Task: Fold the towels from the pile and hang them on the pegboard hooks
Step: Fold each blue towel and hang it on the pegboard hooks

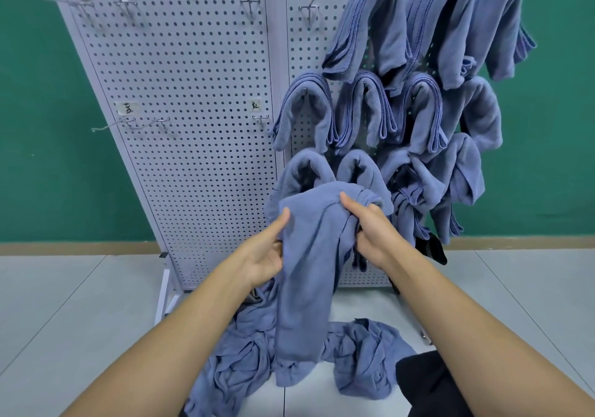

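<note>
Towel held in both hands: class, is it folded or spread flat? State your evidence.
Folded, not spread: the towel hangs as a narrow, doubled-over strip, its top gripped by the left hand and right hand.

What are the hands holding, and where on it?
A blue towel, near its top: left hand on its left edge, right hand on its bunched right edge.

Two hands (262, 254) (370, 233), one held towel (307, 294)

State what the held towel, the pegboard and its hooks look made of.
Held towel: soft blue cloth, likely microfibre or terry; matte, fuzzy nap, limp folds.
Pegboard: probably painted sheet metal; white, smooth, evenly punched holes.
Hooks: bare metal wire, thin and shiny grey.
</note>
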A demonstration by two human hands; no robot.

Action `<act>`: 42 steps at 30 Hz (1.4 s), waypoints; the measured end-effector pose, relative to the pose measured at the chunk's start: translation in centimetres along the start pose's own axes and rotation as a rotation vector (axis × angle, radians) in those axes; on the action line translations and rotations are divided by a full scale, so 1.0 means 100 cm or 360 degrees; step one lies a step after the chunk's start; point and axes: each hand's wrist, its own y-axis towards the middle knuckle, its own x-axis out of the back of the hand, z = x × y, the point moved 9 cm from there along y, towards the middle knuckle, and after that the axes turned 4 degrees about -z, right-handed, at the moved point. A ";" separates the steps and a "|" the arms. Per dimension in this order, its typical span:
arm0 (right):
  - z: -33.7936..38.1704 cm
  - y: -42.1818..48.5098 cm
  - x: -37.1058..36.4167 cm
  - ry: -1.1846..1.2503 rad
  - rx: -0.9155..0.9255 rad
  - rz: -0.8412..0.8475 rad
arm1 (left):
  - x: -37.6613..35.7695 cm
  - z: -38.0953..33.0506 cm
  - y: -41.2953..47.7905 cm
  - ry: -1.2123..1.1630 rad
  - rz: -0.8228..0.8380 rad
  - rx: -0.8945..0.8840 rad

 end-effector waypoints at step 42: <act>0.022 0.001 0.066 -0.0702 0.0091 0.0069 | 0.086 -0.072 -0.037 -0.0079 -0.0373 -0.0301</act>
